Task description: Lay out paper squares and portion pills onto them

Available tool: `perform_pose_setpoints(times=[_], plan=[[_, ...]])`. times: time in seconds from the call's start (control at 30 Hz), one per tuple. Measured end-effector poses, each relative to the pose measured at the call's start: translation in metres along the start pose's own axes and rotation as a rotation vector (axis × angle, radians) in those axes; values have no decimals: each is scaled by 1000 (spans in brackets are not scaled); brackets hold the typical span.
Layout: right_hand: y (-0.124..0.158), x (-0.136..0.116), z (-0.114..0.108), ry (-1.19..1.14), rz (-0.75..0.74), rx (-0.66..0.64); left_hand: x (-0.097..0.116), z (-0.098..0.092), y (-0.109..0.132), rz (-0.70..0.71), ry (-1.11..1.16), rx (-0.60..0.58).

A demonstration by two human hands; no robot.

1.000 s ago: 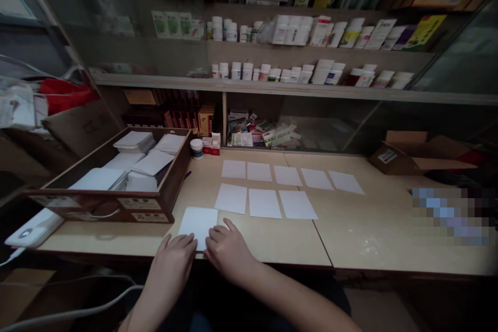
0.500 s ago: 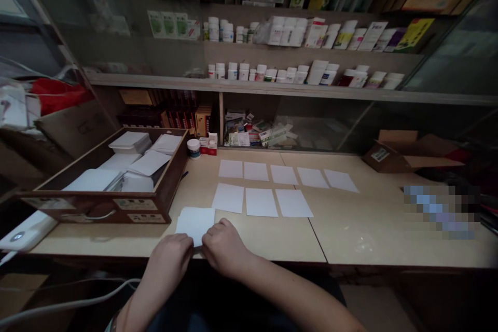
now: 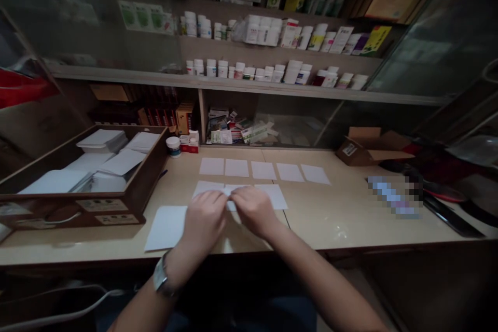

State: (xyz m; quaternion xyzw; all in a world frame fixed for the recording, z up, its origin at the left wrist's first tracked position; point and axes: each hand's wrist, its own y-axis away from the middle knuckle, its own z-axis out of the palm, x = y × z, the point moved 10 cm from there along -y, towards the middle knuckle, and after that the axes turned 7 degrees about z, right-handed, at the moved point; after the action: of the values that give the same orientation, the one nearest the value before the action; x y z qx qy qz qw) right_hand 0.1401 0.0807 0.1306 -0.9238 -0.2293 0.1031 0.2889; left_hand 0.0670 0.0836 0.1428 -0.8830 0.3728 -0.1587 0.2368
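Note:
My left hand and my right hand meet fingertip to fingertip over the nearer row of white paper squares. The fingers of both are curled and pinched; what lies between them is hidden. Beyond the knuckles parts of the row show, with a paper square sticking out at the right. Left of my left hand, at the table's front, lies a white paper stack, partly covered by that hand. A farther row of paper squares lies flat behind. A watch sits on my left wrist.
A wooden drawer with stacks of white paper stands at the left of the table. Behind it are a white jar and a small red-white box. An open carton stands back right, below shelves of medicine bottles.
Both hands have left the front edge of the paper stack and moved right and forward over the nearer row. The view has swung to the right.

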Motion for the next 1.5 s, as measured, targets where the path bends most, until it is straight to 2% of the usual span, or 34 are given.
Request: perform_pose_setpoints(times=[0.07,0.17,0.23,0.33,0.47,0.67,0.73,0.77,0.87,0.93,1.03,1.13,1.23,1.33,1.5], plan=[[26,53,-36,48,15,141,39,12,-30,91,75,61],[79,133,-58,170,66,176,85,36,-45,174,151,66],[113,180,-54,242,137,102,101,52,-37,207,200,29],[152,221,-28,294,230,-129,98,74,-16,170,234,-31],[168,230,-11,270,345,-301,85,88,-8,137,213,-57],[161,223,-17,200,401,-426,84,87,-14,141,215,-55],[158,222,-21,205,401,-411,76,80,-9,130,204,-44],[154,221,-25,214,407,-363,68,75,-5,117,186,-35],[130,200,-36,219,461,-125,33,56,11,37,99,6],[105,163,-26,145,465,-38,5,43,25,-39,47,38],[55,72,18,-72,315,-117,-35,24,51,-149,3,107],[17,-18,66,-158,180,-255,-72,16,83,-284,-47,119],[0,-76,97,-183,95,-340,-102,14,115,-407,-124,68],[0,-107,110,-199,7,-364,-114,15,134,-390,-97,17],[7,-119,120,-187,-46,-405,-109,25,142,-275,33,-156]])
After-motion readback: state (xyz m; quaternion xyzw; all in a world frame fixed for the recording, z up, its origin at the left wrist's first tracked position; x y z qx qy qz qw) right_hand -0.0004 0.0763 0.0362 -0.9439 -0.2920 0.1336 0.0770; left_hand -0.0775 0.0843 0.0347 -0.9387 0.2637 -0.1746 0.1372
